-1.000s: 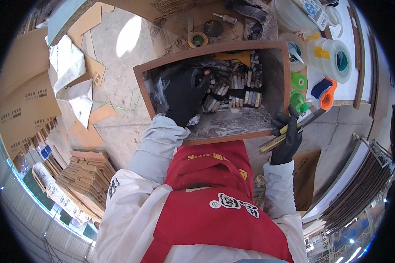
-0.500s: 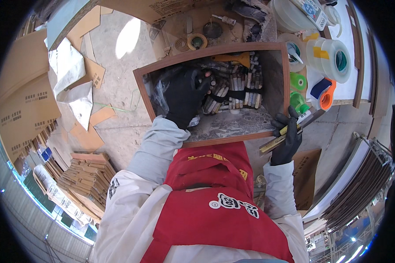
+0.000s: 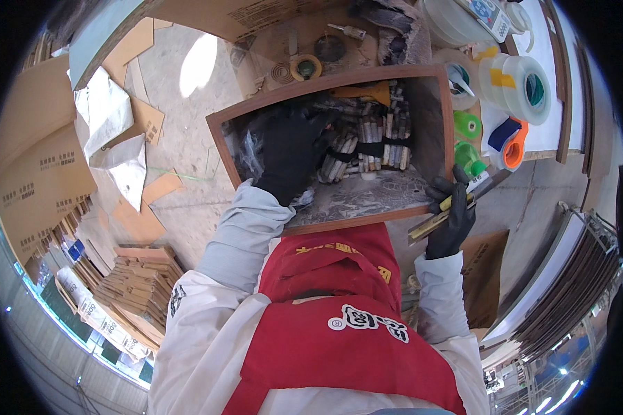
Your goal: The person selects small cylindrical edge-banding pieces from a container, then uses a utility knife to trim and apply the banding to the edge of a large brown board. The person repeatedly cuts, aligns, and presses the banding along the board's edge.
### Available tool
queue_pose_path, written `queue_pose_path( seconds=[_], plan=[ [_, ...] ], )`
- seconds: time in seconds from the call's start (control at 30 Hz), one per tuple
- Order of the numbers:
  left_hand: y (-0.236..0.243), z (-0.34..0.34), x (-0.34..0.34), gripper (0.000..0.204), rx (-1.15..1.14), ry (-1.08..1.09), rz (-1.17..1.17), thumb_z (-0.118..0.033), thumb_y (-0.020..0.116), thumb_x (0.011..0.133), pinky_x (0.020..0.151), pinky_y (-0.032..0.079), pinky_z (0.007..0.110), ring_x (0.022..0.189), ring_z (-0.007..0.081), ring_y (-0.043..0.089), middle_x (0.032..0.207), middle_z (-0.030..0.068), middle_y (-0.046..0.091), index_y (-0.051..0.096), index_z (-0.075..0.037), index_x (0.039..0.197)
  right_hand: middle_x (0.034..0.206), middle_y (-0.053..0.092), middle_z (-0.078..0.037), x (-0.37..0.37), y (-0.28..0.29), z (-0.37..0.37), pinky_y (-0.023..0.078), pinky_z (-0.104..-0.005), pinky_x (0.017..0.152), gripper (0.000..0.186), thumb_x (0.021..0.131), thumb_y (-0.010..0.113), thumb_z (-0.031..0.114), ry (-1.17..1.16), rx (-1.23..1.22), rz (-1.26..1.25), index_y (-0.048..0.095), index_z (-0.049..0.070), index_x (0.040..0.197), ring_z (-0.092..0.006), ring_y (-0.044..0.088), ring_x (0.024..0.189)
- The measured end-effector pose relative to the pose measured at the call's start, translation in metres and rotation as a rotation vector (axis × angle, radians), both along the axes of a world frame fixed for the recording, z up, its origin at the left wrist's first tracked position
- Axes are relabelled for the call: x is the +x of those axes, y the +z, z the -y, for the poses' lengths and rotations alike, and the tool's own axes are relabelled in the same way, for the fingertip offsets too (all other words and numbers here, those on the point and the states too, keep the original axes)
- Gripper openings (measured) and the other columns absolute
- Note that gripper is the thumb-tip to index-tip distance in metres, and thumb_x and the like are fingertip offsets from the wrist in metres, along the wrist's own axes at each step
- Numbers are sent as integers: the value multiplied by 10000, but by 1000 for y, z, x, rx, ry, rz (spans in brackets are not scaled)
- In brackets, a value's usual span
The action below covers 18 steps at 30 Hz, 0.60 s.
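Note:
A brown wooden drawer (image 3: 437, 117) stands pulled out in front of me, filled with bundles of pale stick-like rods (image 3: 377, 135) bound with dark bands. My left hand (image 3: 291, 155), in a black glove, reaches into the drawer's left half and rests on the bundles; what its fingers grip is hidden. My right hand (image 3: 450, 214), also black-gloved, is closed around a long flat metal tool with a yellow-black handle (image 3: 439, 218), held just outside the drawer's right front corner.
Tape rolls (image 3: 526, 83), an orange-blue tape dispenser (image 3: 509, 142) and green items (image 3: 467, 124) lie on the white bench at right. Cardboard sheets (image 3: 38, 173), white bags (image 3: 128, 169) and stacked flat packs (image 3: 142, 283) cover the floor at left. Dark panels (image 3: 567, 290) lean at right.
My left hand has shifted slightly inside the drawer among the bundles. The right hand with the tool stays in place.

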State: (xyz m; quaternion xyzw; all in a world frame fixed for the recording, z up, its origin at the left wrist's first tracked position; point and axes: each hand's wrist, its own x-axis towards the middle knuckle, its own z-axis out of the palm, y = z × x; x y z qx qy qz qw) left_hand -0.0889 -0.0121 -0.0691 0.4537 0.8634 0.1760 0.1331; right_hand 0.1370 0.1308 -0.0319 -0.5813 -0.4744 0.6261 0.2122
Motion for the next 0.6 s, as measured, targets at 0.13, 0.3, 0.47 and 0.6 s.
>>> queue_pose_path(
  seconds=[0.13, 0.3, 0.47, 0.6],
  plan=[
    [-17, 20, 0, 477, -61, -97, 57, -218, 710, 681, 792, 444, 402, 917, 285, 561, 1015, 118, 574, 583, -155, 1136, 908, 632, -109, 0, 1, 0, 445, -204, 572, 398, 960, 393, 293, 31, -4, 31, 474, 37, 1253, -126, 617, 733],
    [-8, 34, 16, 370, -38, 53, 137, -192, 640, 753, 717, 463, 400, 864, 326, 583, 968, 148, 592, 562, -114, 1107, 911, 633, -108, -1, 3, 0, 451, -206, 576, 397, 960, 387, 289, 41, 10, 51, 475, 32, 1251, -125, 617, 733],
    [-11, 46, 25, 290, -92, 211, 224, -226, 595, 819, 646, 468, 417, 806, 347, 591, 880, 179, 592, 573, -103, 1080, 911, 635, -114, 1, 2, -1, 455, -200, 571, 405, 961, 376, 283, 60, -7, 23, 459, 23, 1260, -121, 615, 737],
    [45, 40, 23, 303, -206, 128, 55, -214, 583, 825, 637, 478, 410, 784, 347, 594, 820, 176, 571, 563, -90, 1101, 919, 637, -139, 2, 2, -2, 476, -210, 563, 399, 952, 409, 266, 61, 11, -10, 460, -3, 1242, -157, 633, 742]
  ],
)
